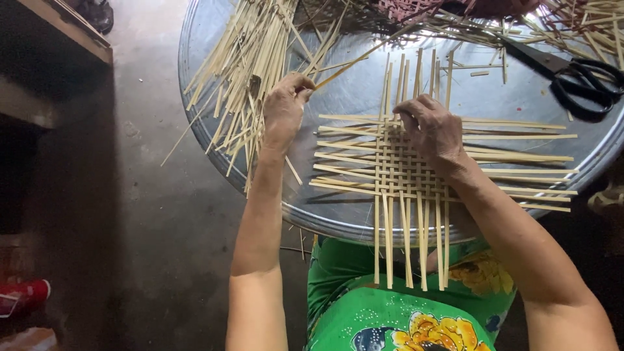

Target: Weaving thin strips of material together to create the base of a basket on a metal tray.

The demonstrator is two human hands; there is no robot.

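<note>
The left hand (284, 110) is pinching the end of a single bamboo strip (364, 55), fingers closed around it, with the strip running off toward two o'clock. The right hand (432, 130) is pressing down flat, fingers curled, on the woven bamboo mat (403, 169) at its twelve o'clock edge. The mat is lying on the round metal tray (507, 97), its long ends overhanging the rim at six o'clock above the green floral garment (364, 312). A pile of loose strips (244, 71) is lying at ten o'clock of the mat, black scissors (578, 78) at two o'clock.
</note>
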